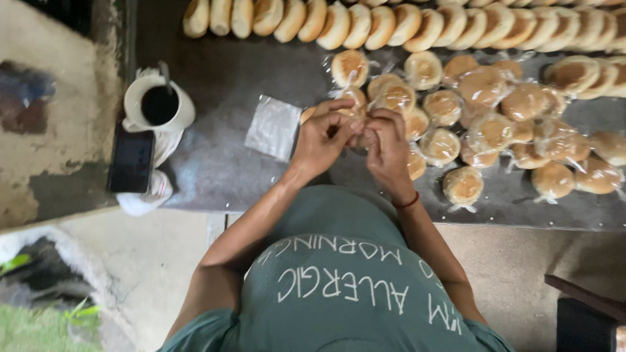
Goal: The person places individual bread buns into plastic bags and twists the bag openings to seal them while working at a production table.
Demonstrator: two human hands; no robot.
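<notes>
Left hand (pixel 321 139): fingers curled inward, thumb and fingertips pinched narrow on the wrapped bun (pixel 355 112) held between both hands. Wrist bent, forearm running down and to the left toward the torso.

Right hand (pixel 386 145): fingers bent and closed tight on the same wrapped bun from the right, knuckles toward the camera. A red band (pixel 407 201) circles its wrist; the forearm runs down and to the right.

Wrapped bun: mostly hidden behind the 2 hands, above the near part of the dark table (pixel 222 78), at the left edge of the bagged buns.

Bagged buns (pixel 495 124): a loose heap in clear plastic, right of the hands.

Unwrapped buns (pixel 404 23): a row standing on edge along the far side of the table.

Clear plastic bags (pixel 274 127): a flat stack just left of the hands.

White cup (pixel 158 104): dark inside, near the left table edge.

Black phone (pixel 131 160): lying just nearer than the cup.
</notes>
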